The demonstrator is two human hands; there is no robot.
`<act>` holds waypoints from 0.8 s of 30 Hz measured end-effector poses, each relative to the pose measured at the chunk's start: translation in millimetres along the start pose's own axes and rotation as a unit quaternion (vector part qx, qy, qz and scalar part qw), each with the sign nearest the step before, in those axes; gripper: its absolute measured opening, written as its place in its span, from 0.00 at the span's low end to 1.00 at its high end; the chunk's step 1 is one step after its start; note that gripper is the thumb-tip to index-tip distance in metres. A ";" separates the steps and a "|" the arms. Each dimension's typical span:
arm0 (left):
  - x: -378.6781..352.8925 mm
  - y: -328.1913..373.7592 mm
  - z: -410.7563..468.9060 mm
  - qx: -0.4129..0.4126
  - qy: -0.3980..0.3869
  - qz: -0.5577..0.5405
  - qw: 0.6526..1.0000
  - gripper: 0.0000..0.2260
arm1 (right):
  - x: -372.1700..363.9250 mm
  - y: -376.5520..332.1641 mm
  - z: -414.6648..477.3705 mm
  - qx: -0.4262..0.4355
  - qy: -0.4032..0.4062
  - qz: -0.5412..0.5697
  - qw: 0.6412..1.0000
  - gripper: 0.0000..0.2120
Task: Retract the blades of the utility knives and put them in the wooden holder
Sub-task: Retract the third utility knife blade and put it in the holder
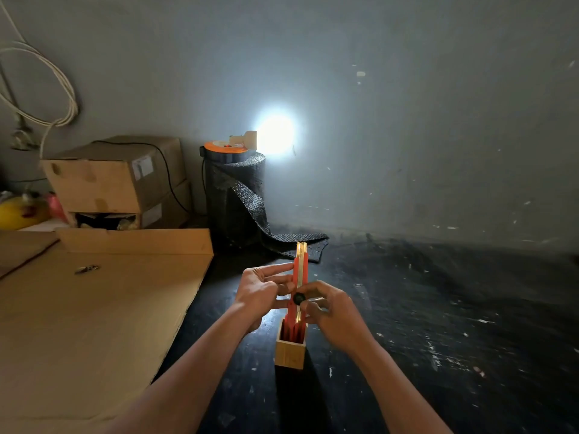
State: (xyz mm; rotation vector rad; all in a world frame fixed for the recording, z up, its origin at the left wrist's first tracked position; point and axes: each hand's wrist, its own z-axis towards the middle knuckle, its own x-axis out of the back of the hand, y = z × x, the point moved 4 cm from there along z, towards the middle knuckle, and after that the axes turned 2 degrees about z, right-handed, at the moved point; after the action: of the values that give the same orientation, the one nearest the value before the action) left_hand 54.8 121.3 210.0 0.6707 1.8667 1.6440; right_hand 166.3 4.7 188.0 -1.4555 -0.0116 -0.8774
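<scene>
— What sits in the wooden holder [290,352]?

— It is a small square box of pale wood, open at the top, standing on the dark, scuffed table [438,339] near the middle of its front part. Red utility knives [288,332] stand upright inside it, packed close.

— And the one being handled?

— A red utility knife [300,277] is held upright just above the holder, its lower end at the holder's mouth. A pale metal strip runs up its face and a round black knob [299,298] sits partway down.

— The hands?

— The left hand [260,292] has its fingers closed on the knife's left side. The right hand [332,311] grips it from the right, thumb beside the knob.

— Anything else?

— A flat sheet of brown cardboard [94,308] covers the table's left side. At the back left corner stand stacked cardboard boxes [119,180], and beside them an upright roll of dark bubble wrap [238,195] with a loose tail.
</scene>
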 end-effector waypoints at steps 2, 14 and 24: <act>-1.5 -1.4 1.3 -0.003 -0.001 0.004 1.000 0.19 | -0.3 1.7 -1.4 0.001 0.004 0.001 1.000 0.14; -3.3 -1.8 17.7 -0.029 0.019 0.005 0.999 0.19 | -3.9 2.8 -4.5 0.014 0.028 -0.029 0.999 0.14; -2.6 0.6 19.9 -0.039 0.016 -0.005 0.999 0.19 | -6.3 3.9 -1.5 0.037 0.047 -0.039 0.997 0.17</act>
State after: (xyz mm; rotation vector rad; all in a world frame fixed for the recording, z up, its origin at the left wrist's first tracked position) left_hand 70.5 133.8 209.0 0.6050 1.8141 1.7220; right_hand 163.2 6.1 181.3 -1.3506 -0.0292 -0.9984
